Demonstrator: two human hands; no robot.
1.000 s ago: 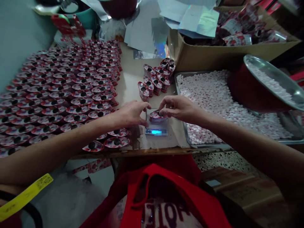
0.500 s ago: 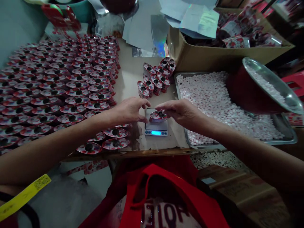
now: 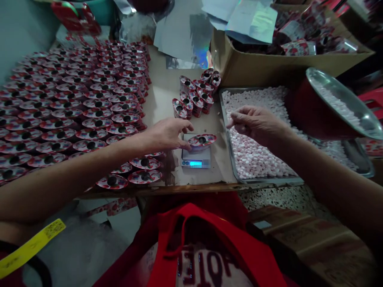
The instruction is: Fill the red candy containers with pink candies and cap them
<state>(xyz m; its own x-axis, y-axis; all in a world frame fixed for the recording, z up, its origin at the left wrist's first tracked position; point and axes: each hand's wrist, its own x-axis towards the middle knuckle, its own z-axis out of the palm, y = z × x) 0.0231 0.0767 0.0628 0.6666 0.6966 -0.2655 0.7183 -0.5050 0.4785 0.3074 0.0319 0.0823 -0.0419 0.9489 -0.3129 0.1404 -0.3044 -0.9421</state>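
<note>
A worktable seen from above by the person working at it. On the left, many flat red pouches lie in close rows and cover that side of the table. The left hand reaches in from the left, palm down, fingers loosely spread and holding nothing. Its fingertips lie at the left edge of a small digital scale with a lit blue display. One open red pouch rests on the scale pan, just beside those fingertips; whether they touch it is unclear. Behind the scale a small cluster of pouches stands upright with mouths open. To the right, the right hand hovers over a metal tray filled with small pale pink candies. Its fingers are curled together and point left towards the scale; whether they pinch a candy cannot be told. Further right a red bowl with a metal rim tilts over the tray. A cardboard box sits behind it.
</note>
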